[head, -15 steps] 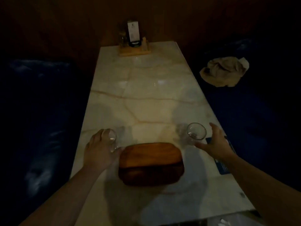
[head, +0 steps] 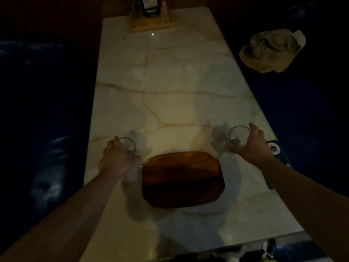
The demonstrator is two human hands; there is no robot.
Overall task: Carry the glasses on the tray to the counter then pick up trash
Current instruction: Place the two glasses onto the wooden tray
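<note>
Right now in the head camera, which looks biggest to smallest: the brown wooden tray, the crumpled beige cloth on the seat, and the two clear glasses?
1. Brown wooden tray
2. Crumpled beige cloth, though it's farther away
3. Two clear glasses, left and right: alike

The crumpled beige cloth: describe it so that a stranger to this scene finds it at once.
Start at the long pale marble table, then look to its right, onto the dark blue seat. The crumpled beige cloth lies there alone, near the table's far half, the only light thing on that dark bench.
</note>
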